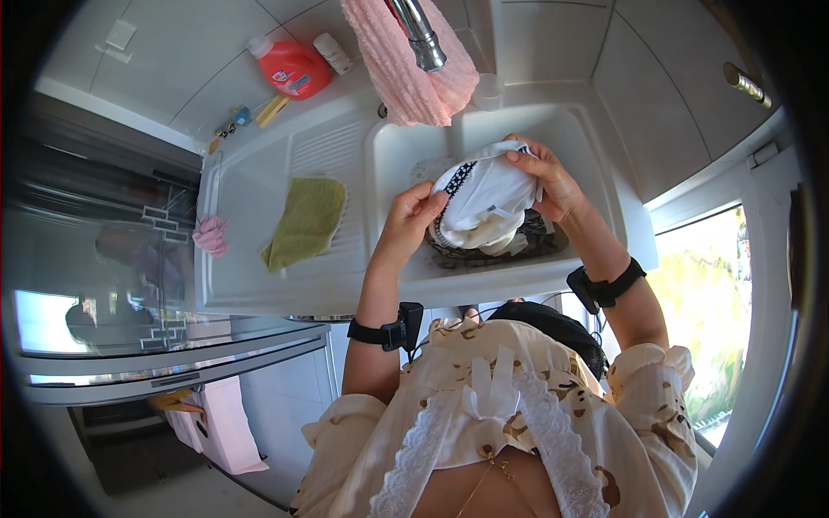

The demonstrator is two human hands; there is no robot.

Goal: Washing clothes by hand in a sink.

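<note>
Both my hands hold a white garment (496, 194) with a black patterned band over the sink basin (380, 164). At its left edge, the fingers of my left hand (408, 223) pinch the cloth beside the band. My right hand (553, 180) grips the upper right edge, thumb on top and fingers partly hidden behind the fabric. Between the hands the cloth is spread and bunched, with a small tag showing. Below it, dark patterned cloth (462, 257) lies in the basin, mostly covered by the garment.
A green cloth (304, 223) lies on the ribbed drainboard (341, 155), with a crumpled pink cloth (210, 236) farther left. A pink towel (406, 73) hangs behind the metal faucet (423, 43). A red detergent bottle (294, 69) stands at the back left.
</note>
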